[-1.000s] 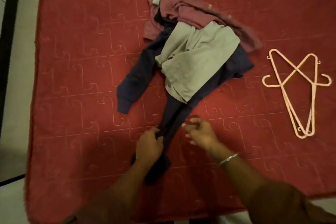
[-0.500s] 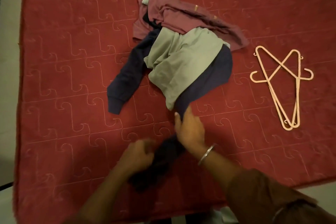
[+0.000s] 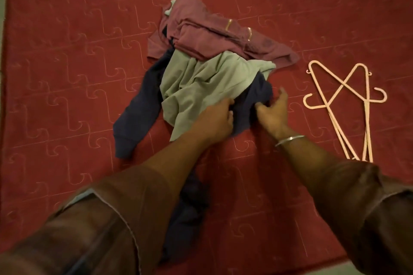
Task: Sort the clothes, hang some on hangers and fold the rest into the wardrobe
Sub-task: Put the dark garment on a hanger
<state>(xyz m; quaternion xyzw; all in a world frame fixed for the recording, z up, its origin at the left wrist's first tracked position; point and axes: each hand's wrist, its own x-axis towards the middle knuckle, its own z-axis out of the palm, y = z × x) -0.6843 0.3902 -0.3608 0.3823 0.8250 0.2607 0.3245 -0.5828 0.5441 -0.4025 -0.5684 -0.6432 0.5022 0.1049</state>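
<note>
Both hands have moved up from the navy garment's (image 3: 250, 105) near end into the pile: the left hand (image 3: 218, 121) presses on it under the green cloth (image 3: 196, 87), the right hand (image 3: 273, 111) grips its edge; the hangers (image 3: 348, 105) lie well right

surface: red quilted bed (image 3: 67, 73); on it: clothes pile (image 3: 201, 82) (crumpled); right: pink hangers (image 3: 345, 105)
</note>
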